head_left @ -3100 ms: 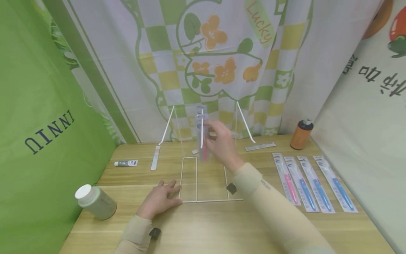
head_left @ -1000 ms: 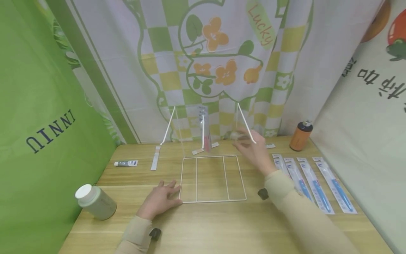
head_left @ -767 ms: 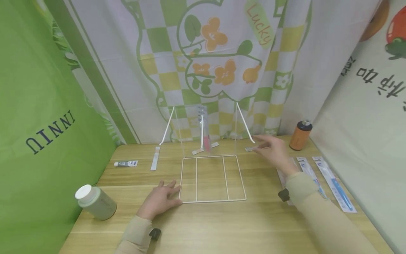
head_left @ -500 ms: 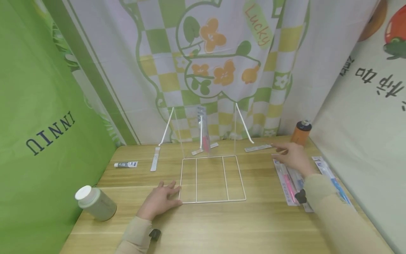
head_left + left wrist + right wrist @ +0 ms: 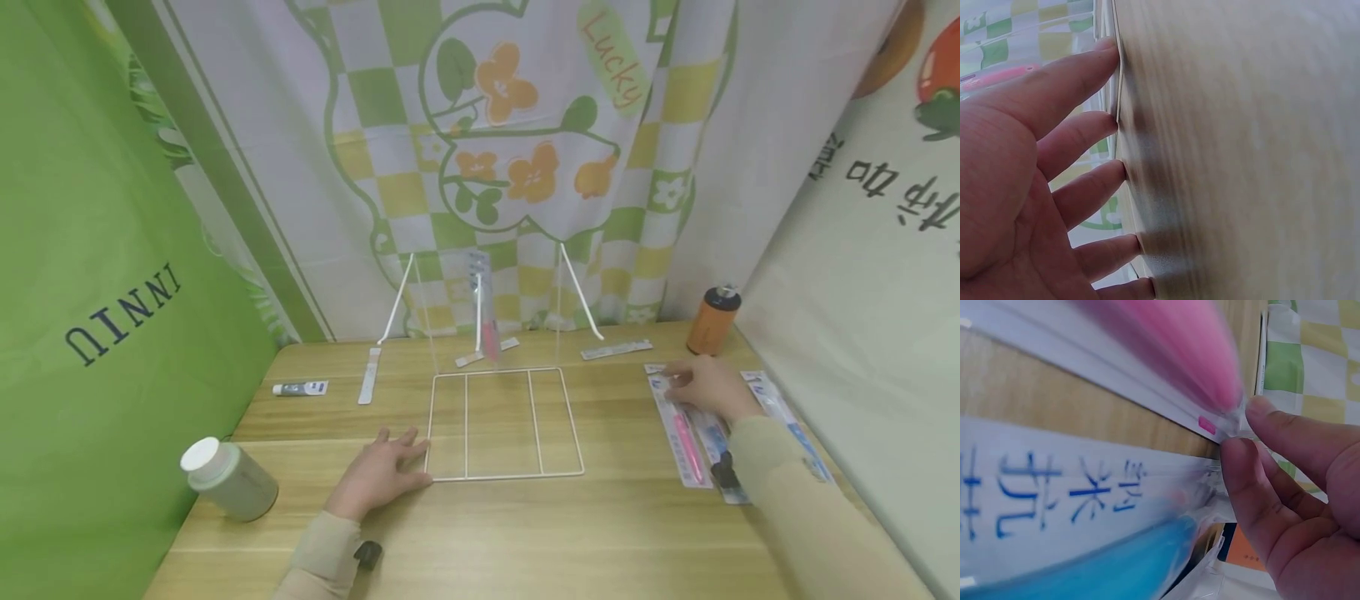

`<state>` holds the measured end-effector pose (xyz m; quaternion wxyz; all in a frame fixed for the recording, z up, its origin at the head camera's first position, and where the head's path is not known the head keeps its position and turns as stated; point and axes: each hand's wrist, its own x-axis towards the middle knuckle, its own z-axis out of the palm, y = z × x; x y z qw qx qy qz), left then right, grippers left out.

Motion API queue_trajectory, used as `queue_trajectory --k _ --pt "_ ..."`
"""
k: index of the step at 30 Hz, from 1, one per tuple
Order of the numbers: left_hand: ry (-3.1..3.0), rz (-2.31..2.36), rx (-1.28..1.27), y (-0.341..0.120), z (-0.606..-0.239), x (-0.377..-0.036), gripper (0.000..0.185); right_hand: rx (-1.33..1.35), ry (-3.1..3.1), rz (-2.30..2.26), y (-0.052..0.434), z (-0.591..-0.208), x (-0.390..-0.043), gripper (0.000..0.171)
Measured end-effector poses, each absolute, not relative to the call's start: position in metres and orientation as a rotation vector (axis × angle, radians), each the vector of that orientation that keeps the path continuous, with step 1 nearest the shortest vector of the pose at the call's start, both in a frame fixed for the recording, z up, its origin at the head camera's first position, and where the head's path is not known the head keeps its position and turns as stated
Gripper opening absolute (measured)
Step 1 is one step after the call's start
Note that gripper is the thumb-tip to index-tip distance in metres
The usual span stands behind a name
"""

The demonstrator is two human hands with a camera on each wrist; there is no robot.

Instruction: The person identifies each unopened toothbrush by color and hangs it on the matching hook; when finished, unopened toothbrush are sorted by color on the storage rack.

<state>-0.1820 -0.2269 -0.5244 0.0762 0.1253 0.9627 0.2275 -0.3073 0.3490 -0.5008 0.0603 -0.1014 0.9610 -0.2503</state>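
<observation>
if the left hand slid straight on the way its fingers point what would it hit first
Probably nothing new: the left hand lies flat on the table, its fingertips already at the near left corner of the white wire frame. Straight on means that wire, then the bare wood inside it.

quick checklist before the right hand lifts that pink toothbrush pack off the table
1. Right hand on the pink toothbrush pack: ok, fingertips pinch its top edge in the right wrist view.
2. Only one pack pinched: cannot tell, the blue pack lies right against it and the view is blurred.
3. Left hand steadying the wire rack: ok, flat on the table at the frame's front left corner.
4. Rack hook free: cannot tell, one pack already hangs on the middle one.
5. Orange bottle clear of the hand: ok, standing apart behind it.
</observation>
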Motion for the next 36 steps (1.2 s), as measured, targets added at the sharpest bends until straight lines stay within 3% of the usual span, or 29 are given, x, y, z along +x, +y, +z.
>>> queue_trajectory --k 16,36 --pt "2.893 0.685 0.374 -0.227 -0.525 -0.181 0.064 -0.255 2.850 -0.604 0.339 -0.488 -0.304 0.063" --pt "2.894 0.691 0.389 -0.229 -0.528 -0.181 0.065 -0.225 2.878 -0.786 0.333 -0.488 -0.294 0.060"
